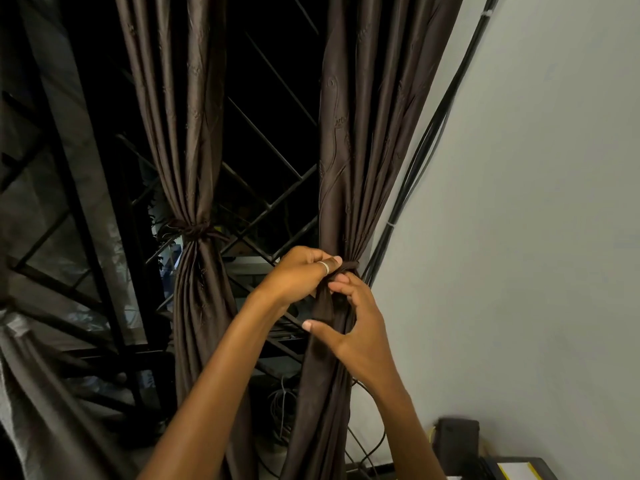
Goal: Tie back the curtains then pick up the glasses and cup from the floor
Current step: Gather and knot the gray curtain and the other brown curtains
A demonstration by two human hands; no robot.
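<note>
right curtain [349, 168] bunched beside wall [519, 202], tie band [347, 266] half-knotted | left hand [304, 271] pinches knot; right hand [356, 320] curls round tail (thumb out) | risk: pinch slackens, knot slips, folds spill | left curtain [194, 168] tied

Both my forearms reach up and forward, wrists close together. My left hand [301, 271], a ring on one finger, curls its fingers to pinch the fabric strip [325, 306]. My right hand [356, 327], just below, hooks its fingers round the same strip, thumb stretched leftward.
</note>
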